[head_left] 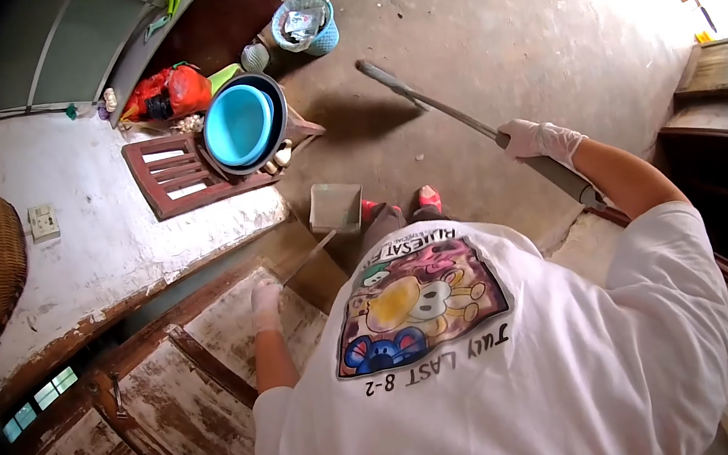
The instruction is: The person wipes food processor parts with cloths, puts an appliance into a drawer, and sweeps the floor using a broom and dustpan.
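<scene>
My right hand [542, 141], in a thin white glove, is wrapped round a long grey handle [460, 116] that slants up and left over the floor. A dark, narrow head sits at the far end of this tool. On the left, my left hand [267, 303], also gloved, holds a thin stick [309, 258]. That stick reaches up toward a greyish square dustpan [336, 208] on the floor by my feet.
A chair with blue and dark basins [239, 126] stands at upper left, beside red bags [178, 93]. Behind it is a light-blue wastebasket [319, 33]. Worn wooden panels [184, 392] lie at lower left. Dark wooden furniture [726, 153] lines the right.
</scene>
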`<state>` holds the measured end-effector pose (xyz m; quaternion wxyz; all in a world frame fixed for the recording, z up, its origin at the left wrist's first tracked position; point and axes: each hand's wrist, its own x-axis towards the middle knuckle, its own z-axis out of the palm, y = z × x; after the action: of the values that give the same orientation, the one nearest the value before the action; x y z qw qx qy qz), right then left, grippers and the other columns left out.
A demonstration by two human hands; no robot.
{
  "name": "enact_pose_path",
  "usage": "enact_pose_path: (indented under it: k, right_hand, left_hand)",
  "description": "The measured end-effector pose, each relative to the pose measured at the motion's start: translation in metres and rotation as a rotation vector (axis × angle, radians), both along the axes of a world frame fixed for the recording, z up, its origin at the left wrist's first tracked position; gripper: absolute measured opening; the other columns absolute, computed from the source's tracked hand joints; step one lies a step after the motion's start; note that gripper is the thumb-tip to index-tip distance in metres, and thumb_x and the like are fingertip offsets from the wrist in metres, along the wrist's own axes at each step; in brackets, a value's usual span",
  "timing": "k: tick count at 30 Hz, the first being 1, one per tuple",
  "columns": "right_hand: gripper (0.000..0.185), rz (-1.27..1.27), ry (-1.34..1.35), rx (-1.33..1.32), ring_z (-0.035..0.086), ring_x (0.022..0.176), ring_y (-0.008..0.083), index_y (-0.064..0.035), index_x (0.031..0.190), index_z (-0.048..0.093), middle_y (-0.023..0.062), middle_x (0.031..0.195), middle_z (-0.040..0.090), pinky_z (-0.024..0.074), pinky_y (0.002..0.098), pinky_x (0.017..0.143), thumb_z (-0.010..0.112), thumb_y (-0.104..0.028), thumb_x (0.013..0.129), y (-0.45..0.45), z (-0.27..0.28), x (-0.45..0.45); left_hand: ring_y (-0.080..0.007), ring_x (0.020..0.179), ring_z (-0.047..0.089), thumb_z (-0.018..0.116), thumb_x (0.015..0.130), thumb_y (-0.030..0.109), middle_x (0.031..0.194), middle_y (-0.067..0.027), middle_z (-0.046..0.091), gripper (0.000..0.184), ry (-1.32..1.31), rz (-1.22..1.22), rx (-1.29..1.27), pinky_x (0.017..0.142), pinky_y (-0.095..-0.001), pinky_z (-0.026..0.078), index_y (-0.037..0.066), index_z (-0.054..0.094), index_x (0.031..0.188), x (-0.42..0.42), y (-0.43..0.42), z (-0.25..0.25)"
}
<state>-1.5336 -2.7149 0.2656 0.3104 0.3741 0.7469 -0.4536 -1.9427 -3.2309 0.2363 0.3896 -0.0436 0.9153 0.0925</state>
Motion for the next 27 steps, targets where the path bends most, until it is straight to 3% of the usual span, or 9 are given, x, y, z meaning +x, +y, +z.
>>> enact_pose_path:
  k: [3, 7, 11, 14, 18, 19, 26, 27]
  right_hand:
    - [0.022, -0.009, 0.097, -0.081, 0.06, 0.054, 0.0189, -0.0001, 0.082, 0.058, 0.0103, 0.063, 0.06, 0.0468, 0.0316, 0.048, 0.062, -0.01, 0.062, -0.01, 0.003, 0.014]
    - [0.024, -0.178, 0.015, -0.356, 0.058, 0.054, 0.0155, -0.001, 0.087, 0.059, 0.0075, 0.063, 0.06, 0.0457, 0.0296, 0.048, 0.06, -0.01, 0.064, -0.032, 0.006, 0.027]
    - [0.022, -0.159, -0.018, -0.442, 0.057, 0.054, 0.0153, -0.0026, 0.084, 0.061, 0.0063, 0.063, 0.06, 0.0451, 0.0299, 0.048, 0.061, -0.01, 0.063, -0.048, -0.022, 0.037]
    - [0.031, 0.029, -0.096, -0.339, 0.06, 0.059, 0.0149, -0.0002, 0.093, 0.061, 0.0078, 0.068, 0.062, 0.0474, 0.0284, 0.052, 0.063, -0.012, 0.064, -0.032, -0.048, 0.035]
    - [0.029, 0.155, -0.063, -0.054, 0.062, 0.06, 0.02, -0.0002, 0.087, 0.062, 0.0129, 0.068, 0.062, 0.0489, 0.033, 0.053, 0.065, -0.011, 0.06, -0.015, -0.036, 0.028]
    - [0.025, 0.14, -0.043, 0.019, 0.063, 0.067, 0.0287, -0.0019, 0.081, 0.062, 0.0161, 0.072, 0.063, 0.0493, 0.0381, 0.058, 0.06, -0.013, 0.059, -0.016, -0.028, 0.028]
    - [0.041, -0.053, 0.061, 0.085, 0.061, 0.082, 0.0326, -0.0047, 0.101, 0.056, 0.0173, 0.083, 0.062, 0.0488, 0.0384, 0.068, 0.062, -0.016, 0.062, -0.025, 0.035, 0.052]
    - [0.042, -0.093, 0.176, 0.124, 0.063, 0.073, 0.03, -0.0034, 0.102, 0.054, 0.0174, 0.078, 0.062, 0.0496, 0.0372, 0.061, 0.063, -0.015, 0.063, -0.029, 0.023, 0.062]
  left_hand:
    - [-0.0178, 0.041, 0.051, 0.055, 0.072, 0.01, 0.055, -0.0067, 0.053, 0.019, -0.022, 0.001, 0.027, 0.039, -0.0315, 0.04, 0.006, 0.06, 0.09, 0.004, 0.014, 0.003]
    - [-0.017, 0.041, 0.05, 0.055, 0.073, 0.01, 0.056, -0.0055, 0.052, 0.009, -0.02, -0.067, 0.082, 0.037, -0.0305, 0.04, 0.007, 0.058, 0.08, 0.011, 0.036, 0.021]
    - [-0.0177, 0.041, 0.05, 0.057, 0.074, 0.012, 0.057, -0.0053, 0.052, 0.01, -0.006, -0.007, 0.087, 0.037, -0.0309, 0.041, 0.008, 0.058, 0.083, 0.011, 0.047, 0.018]
    - [-0.0181, 0.041, 0.052, 0.058, 0.075, 0.013, 0.059, -0.0064, 0.054, 0.014, 0.007, 0.003, 0.068, 0.037, -0.0312, 0.042, 0.009, 0.057, 0.088, 0.016, 0.06, 0.024]
    - [-0.0184, 0.042, 0.054, 0.059, 0.076, 0.014, 0.062, -0.009, 0.057, 0.017, -0.036, 0.023, 0.05, 0.038, -0.0315, 0.043, 0.01, 0.057, 0.093, 0.017, 0.074, 0.023]
    - [-0.0184, 0.042, 0.055, 0.059, 0.076, 0.014, 0.063, -0.0098, 0.058, 0.018, -0.041, 0.026, 0.048, 0.038, -0.0316, 0.043, 0.01, 0.057, 0.093, 0.016, 0.077, 0.021]
    - [-0.0163, 0.046, 0.057, 0.056, 0.074, 0.011, 0.068, -0.0083, 0.06, 0.018, -0.018, -0.011, 0.154, 0.042, -0.0275, 0.046, 0.006, 0.057, 0.092, 0.013, 0.095, -0.006]
    - [-0.016, 0.047, 0.057, 0.055, 0.073, 0.011, 0.069, -0.0079, 0.06, 0.019, -0.01, -0.014, 0.205, 0.043, -0.0271, 0.046, 0.005, 0.057, 0.091, 0.011, 0.096, -0.014]
